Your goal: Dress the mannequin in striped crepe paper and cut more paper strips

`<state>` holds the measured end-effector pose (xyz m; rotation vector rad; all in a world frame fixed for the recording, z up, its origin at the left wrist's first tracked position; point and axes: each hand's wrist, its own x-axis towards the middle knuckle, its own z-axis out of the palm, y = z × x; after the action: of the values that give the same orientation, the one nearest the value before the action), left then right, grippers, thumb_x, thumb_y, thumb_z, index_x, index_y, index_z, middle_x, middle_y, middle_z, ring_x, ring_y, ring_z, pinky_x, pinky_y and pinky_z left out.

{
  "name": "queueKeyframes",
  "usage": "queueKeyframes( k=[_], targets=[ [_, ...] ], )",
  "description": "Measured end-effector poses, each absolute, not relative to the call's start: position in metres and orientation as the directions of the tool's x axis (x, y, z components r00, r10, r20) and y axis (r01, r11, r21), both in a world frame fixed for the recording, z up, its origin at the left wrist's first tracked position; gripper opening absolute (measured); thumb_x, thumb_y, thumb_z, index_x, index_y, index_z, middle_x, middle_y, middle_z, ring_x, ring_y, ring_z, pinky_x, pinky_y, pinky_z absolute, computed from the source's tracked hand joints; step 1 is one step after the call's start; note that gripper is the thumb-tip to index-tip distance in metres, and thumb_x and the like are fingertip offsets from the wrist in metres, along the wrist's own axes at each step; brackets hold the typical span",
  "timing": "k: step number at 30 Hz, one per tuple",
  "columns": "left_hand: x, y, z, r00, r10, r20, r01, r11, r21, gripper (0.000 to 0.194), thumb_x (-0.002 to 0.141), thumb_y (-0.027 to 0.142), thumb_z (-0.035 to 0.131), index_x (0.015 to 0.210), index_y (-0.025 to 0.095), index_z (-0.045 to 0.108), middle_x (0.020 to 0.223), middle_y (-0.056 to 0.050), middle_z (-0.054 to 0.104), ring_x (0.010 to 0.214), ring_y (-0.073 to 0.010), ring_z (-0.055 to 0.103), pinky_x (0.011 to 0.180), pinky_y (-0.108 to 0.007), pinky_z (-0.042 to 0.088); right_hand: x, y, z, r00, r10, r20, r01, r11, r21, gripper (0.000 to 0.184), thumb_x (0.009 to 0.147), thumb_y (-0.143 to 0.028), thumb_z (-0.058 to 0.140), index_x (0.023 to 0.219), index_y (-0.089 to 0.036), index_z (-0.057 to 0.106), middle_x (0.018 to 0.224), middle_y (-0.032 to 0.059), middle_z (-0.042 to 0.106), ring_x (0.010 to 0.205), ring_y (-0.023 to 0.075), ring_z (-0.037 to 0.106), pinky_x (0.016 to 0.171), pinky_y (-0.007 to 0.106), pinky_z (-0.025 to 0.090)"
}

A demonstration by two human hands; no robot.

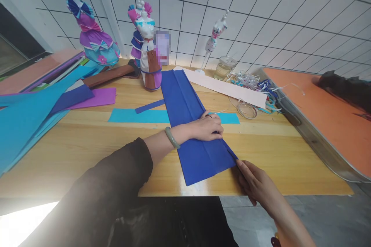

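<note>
A long dark blue sheet of folded paper [195, 158] lies lengthwise over the table, with creases running along it. My left hand [206, 126] bears down on its right side, fingers curled together at the folded edge. At the near right corner, my right hand [252, 179] is closed around what look like dark scissors [232, 154]. Their thin blade lies along the paper's right edge; most of the handle is hidden by my palm. Beneath the blue paper runs a light blue strip [139, 116], showing on both sides. A narrow dark blue strip [149, 106] rests across it.
Dress-form dolls [98, 42] in paper outfits and a bare-stand form [216, 34] stand at the back. A glass jar [224, 68], a pale strip [226, 87] and tangled ribbons [249, 81] are back right. Coloured sheets [31, 119] pile up at left; an orange surface [327, 115] adjoins at right.
</note>
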<state>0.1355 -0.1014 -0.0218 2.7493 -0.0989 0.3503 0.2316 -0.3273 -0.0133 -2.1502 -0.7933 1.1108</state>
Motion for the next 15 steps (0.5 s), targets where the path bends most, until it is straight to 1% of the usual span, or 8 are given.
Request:
queueKeyframes(
  k=[3,6,8,12,15],
  targets=[
    [0.137,-0.101,-0.024,0.965,-0.022,0.263,-0.120,-0.923,0.365,0.023,0.088,0.035,0.048,0.080,0.020,0.063,0.086,-0.004,0.059,0.104,-0.0218,0.044,0.097,-0.041,0.023,0.233,-0.326,-0.013,0.451,0.738,-0.503,0.269,-0.649,-0.712,0.039,0.079,-0.061,0.042,0.068,-0.023,0.039,0.039,-0.0106,0.033,0.027,0.0073,0.032,0.029,0.021,0.025],
    [0.137,-0.101,-0.024,0.966,-0.018,0.258,-0.118,-0.920,0.375,0.024,0.088,0.035,0.047,0.079,0.020,0.063,0.085,-0.004,0.059,0.103,-0.0211,0.045,0.096,-0.040,0.023,0.230,-0.324,-0.008,0.458,0.748,-0.480,0.279,-0.634,-0.722,0.039,0.083,-0.058,0.039,0.066,-0.023,0.038,0.038,-0.0108,0.032,0.027,0.0065,0.030,0.030,0.020,0.025],
    [0.137,-0.101,-0.024,0.966,-0.020,0.259,-0.120,-0.917,0.380,0.024,0.088,0.036,0.047,0.080,0.020,0.063,0.086,-0.004,0.059,0.103,-0.0210,0.045,0.096,-0.039,0.023,0.228,-0.323,-0.005,0.459,0.749,-0.479,0.267,-0.630,-0.729,0.041,0.084,-0.059,0.037,0.064,-0.023,0.037,0.039,-0.0103,0.032,0.029,0.0066,0.031,0.030,0.021,0.027],
    [0.138,-0.100,-0.025,0.962,-0.024,0.271,-0.131,-0.915,0.382,0.025,0.088,0.036,0.047,0.080,0.019,0.063,0.086,-0.004,0.060,0.101,-0.0207,0.046,0.094,-0.038,0.024,0.226,-0.320,0.000,0.466,0.743,-0.480,0.239,-0.628,-0.740,0.043,0.082,-0.063,0.039,0.063,-0.024,0.037,0.044,-0.0096,0.033,0.032,0.0074,0.033,0.030,0.021,0.029],
    [0.139,-0.099,-0.027,0.957,-0.028,0.288,-0.141,-0.914,0.381,0.025,0.088,0.036,0.047,0.079,0.019,0.064,0.085,-0.004,0.060,0.101,-0.0207,0.046,0.094,-0.038,0.024,0.225,-0.317,0.005,0.467,0.749,-0.469,0.262,-0.625,-0.736,0.044,0.082,-0.062,0.040,0.061,-0.023,0.036,0.044,-0.0091,0.034,0.032,0.0073,0.034,0.031,0.022,0.031]
  ],
)
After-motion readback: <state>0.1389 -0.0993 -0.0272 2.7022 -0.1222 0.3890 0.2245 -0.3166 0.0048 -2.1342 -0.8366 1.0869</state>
